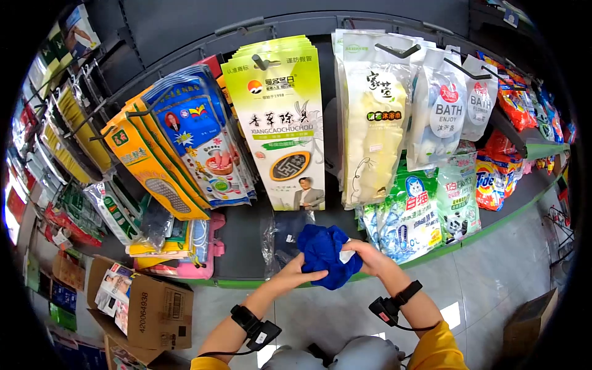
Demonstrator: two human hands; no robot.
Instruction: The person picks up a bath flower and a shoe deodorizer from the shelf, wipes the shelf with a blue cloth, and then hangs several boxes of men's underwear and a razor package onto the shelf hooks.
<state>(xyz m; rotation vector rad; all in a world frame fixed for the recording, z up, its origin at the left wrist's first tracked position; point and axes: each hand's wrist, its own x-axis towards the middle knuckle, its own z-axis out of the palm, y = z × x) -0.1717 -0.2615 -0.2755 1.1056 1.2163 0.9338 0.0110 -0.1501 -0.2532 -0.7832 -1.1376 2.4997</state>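
A bunched-up deep-blue cloth [328, 253] is between my two hands, over the front edge of the shelf. My left hand [295, 274] grips its lower left side, with the thumb across the front. On the right side, my right hand [370, 257] holds the cloth, and a small white patch, perhaps a label, shows by its fingers. What kind of cloth article it is cannot be made out. Just behind it lies a dark-blue item in clear plastic [285, 237], partly covered by the bundle.
Above the shelf [240, 262] hang green insole packs [280, 123], bagged yellow bath towels [376, 117] and bath-ball bags [441, 108]. Detergent bags [410, 213] stand at right. Folded goods, including a pink item [216, 237], lie left. A cardboard box [157, 314] stands on the floor.
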